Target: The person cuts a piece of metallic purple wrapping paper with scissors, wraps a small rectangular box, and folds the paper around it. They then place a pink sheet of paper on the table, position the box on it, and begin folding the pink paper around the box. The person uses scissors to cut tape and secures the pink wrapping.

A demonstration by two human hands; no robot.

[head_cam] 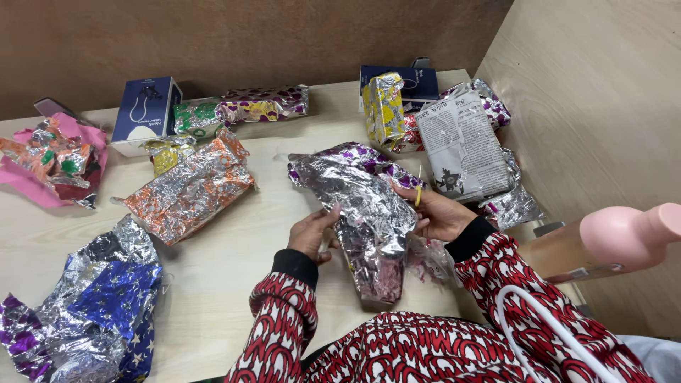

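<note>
Both hands hold a box wrapped in crinkled silver foil paper [369, 206] with purple print, lying near the table's front edge. My left hand [311, 234] pinches the paper's left edge. On the other side my right hand [438, 213] grips the paper and also has a thin yellow-handled tool [418, 193] between its fingers. My sleeves are red and white patterned.
An orange and silver package [188, 188] lies to the left, blue and silver paper [106, 305] at the front left, pink paper [53, 159] at the far left. Blue boxes [145, 113], foil parcels [245, 110] and a newspaper-wrapped box [464, 145] stand behind. A pink object [624, 237] juts in right.
</note>
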